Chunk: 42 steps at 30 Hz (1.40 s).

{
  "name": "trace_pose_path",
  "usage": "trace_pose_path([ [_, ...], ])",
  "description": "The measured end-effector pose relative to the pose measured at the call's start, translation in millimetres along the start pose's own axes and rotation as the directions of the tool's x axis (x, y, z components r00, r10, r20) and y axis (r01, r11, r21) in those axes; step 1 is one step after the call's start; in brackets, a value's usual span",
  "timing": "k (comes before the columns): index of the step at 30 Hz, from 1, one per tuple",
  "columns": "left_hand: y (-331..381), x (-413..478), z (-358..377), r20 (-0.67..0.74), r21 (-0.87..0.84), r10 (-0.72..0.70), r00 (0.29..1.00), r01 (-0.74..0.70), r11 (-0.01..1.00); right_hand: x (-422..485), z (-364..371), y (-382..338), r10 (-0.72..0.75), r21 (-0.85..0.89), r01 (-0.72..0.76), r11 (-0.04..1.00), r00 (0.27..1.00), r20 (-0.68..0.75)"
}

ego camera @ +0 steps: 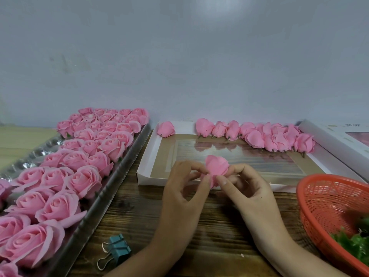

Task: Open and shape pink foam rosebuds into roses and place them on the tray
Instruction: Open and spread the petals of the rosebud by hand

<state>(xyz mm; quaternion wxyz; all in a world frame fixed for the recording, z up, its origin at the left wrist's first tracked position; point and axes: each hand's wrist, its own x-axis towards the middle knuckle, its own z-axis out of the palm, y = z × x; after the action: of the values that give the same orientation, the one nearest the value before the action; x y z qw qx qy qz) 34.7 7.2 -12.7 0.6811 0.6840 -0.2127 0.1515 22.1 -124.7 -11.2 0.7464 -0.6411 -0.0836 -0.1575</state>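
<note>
A pink foam rosebud (216, 166) is held between both hands above the table's middle. My left hand (183, 188) pinches its lower left petals with thumb and forefinger. My right hand (244, 188) pinches the lower right side the same way. On the left, a long clear plastic tray (111, 180) carries several opened pink roses (83, 176) in rows. Several closed rosebuds (279, 136) lie in a line along the far edge of a flat white box lid (151, 156), with one bud (166, 128) apart at its far left corner.
An orange plastic basket (323, 196) with green leaves (353, 242) stands at the right. A teal binder clip (117, 246) lies on the wooden table (139, 212) near the front. Another white box (339, 136) sits at far right. A grey wall stands behind.
</note>
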Motion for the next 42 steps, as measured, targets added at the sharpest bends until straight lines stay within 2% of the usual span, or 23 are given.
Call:
trace_pose_path([
  [13, -3.7, 1.4, -0.8, -0.069, -0.093, -0.133, 0.989, 0.127, 0.988, -0.6, -4.7, 5.7, -0.036, -0.053, 0.039, 0.998, 0.998, 0.051],
  [22, -3.5, 1.7, -1.3, -0.032, -0.042, -0.048, 0.998, 0.046, 0.998, 0.5, -2.3, 4.2, -0.052, -0.109, 0.054, 0.993, 0.998, 0.019],
  [34, -3.4, 1.2, -0.9, -0.020, -0.070, -0.058, 0.998, 0.057, 0.996, -0.1, -3.8, 6.5, -0.048, -0.097, 0.050, 0.994, 0.999, 0.025],
  [42, -2.9, 0.8, 0.3, -0.028, -0.069, -0.074, 0.997, 0.072, 0.995, -1.4, -3.4, 5.3, 0.003, -0.054, -0.002, 0.999, 1.000, 0.026],
])
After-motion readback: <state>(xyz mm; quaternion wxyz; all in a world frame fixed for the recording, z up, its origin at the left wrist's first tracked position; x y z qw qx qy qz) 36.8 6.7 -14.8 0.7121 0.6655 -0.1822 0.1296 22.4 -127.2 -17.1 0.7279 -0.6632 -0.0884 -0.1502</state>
